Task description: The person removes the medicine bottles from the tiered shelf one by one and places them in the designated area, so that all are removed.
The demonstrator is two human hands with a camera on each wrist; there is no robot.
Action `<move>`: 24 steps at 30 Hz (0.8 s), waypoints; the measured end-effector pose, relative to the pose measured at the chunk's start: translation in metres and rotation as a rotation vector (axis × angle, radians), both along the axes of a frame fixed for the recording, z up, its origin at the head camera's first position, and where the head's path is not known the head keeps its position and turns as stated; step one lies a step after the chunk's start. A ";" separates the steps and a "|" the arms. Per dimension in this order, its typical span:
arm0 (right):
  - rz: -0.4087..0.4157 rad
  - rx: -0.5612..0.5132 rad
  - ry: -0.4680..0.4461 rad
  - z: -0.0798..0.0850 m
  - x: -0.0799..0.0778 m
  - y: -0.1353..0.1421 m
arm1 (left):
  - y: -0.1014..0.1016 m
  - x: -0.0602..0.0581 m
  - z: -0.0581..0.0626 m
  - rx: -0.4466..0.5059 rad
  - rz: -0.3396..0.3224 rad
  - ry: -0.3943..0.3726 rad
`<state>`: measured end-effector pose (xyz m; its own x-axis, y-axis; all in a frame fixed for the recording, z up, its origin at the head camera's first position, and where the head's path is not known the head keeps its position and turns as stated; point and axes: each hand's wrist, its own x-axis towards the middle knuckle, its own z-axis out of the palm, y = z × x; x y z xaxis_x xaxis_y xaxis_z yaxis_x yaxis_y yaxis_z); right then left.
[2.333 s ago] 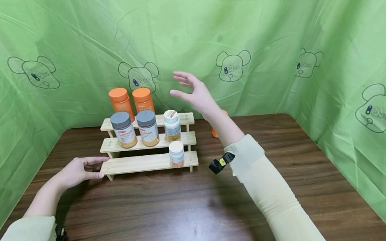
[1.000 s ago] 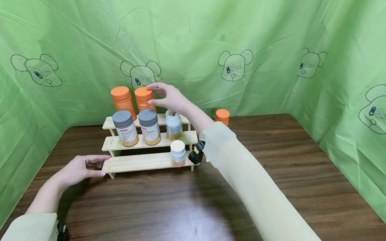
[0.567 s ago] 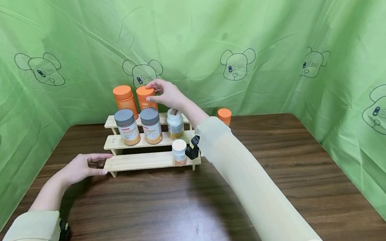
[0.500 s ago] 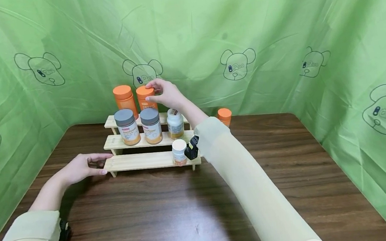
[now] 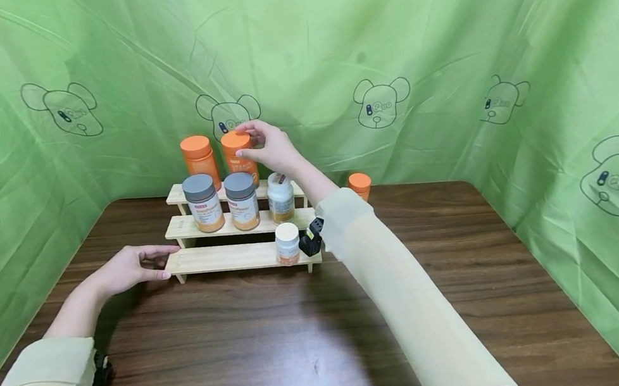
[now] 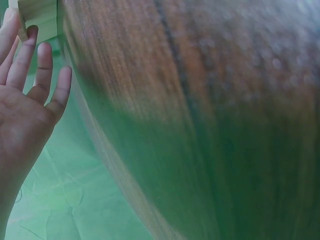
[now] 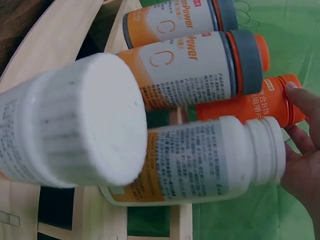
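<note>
Orange plastic is what I've got front and centre on my feed: an orange bottle (image 5: 240, 162) at the far step of the rack, right of centre. The right hand (image 5: 276, 149) has it pinched by the lid, thumb on the near side, fingers round the far side. Makes sense to me, since the jars in front cover its lower part and the top is the easy bit to get at. Can't tell whether its base is touching wood, those jars hide it.

The wooden rack (image 5: 225, 258) is three pale, smooth slats going up like stairs. The left hand (image 5: 123, 271) holds the left end of the lowest step between thumb and fingers, I'd guess to stop a light frame sliding.

Second orange-lidded bottle (image 5: 201, 161) stands to the left on the far step. Middle step: two grey-lidded jars (image 5: 205, 208), chunky cylinders, plus a slimmer white-topped bottle (image 5: 281, 199) to their right. The small bottle (image 5: 287, 246) at the right of the near step has a ribbed white cap. Staggered heights probably keep every label readable.

Further out, another orange lid (image 5: 359, 182) pokes up past the right sleeve (image 5: 401, 291). Under it all, a dark wood-grain table (image 5: 304, 346) with a shiny glare patch; behind, crinkly green cloth (image 5: 291, 29).
</note>
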<state>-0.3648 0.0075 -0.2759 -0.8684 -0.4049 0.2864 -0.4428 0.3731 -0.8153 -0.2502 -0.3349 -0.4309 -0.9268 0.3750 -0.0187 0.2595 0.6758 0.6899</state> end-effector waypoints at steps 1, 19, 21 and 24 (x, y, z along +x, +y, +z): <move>-0.002 -0.008 0.005 0.001 0.000 0.002 | 0.000 -0.001 -0.001 0.000 0.001 -0.001; -0.009 -0.192 0.016 0.024 0.005 0.043 | -0.001 -0.001 -0.002 -0.010 0.001 -0.006; -0.007 -0.211 0.003 0.031 0.012 0.049 | -0.001 -0.001 -0.002 -0.009 0.002 -0.005; -0.015 -0.217 0.000 0.041 0.024 0.059 | -0.001 -0.001 -0.002 -0.017 0.004 0.001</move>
